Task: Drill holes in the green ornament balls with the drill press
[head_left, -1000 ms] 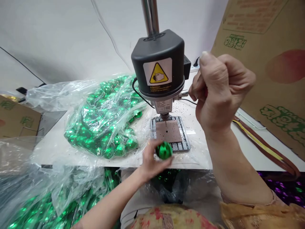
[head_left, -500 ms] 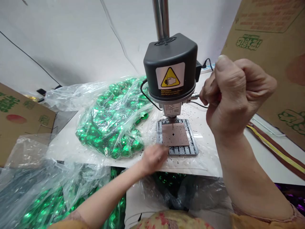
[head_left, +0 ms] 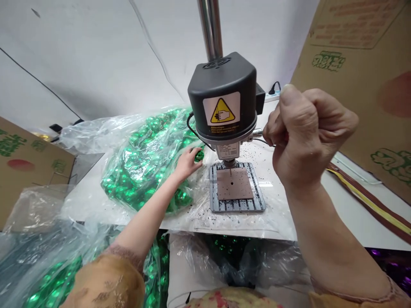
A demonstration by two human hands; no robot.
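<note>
A black drill press [head_left: 223, 96] with a yellow warning sticker stands over a slotted metal base [head_left: 213, 192]. Its bit points down at a brown square plate [head_left: 239, 186] that has a small hole. My right hand [head_left: 308, 128] is wrapped round the press's side handle, most of which the fingers hide. At the right edge of the clear bag of shiny green balls [head_left: 138, 167], my left hand [head_left: 189, 162] has its thumb and fingers curved around a green ball [head_left: 199, 155].
Cardboard boxes [head_left: 362, 64] flank the table at right and left. Dark shavings lie around the base. A brown and yellow strap [head_left: 369, 199] is on the right. More bagged green balls [head_left: 54, 282] sit below the table's front edge.
My left hand has moved up and left from the front of the base to the green balls, and its fingers have opened around one. My right hand stays on the handle.
</note>
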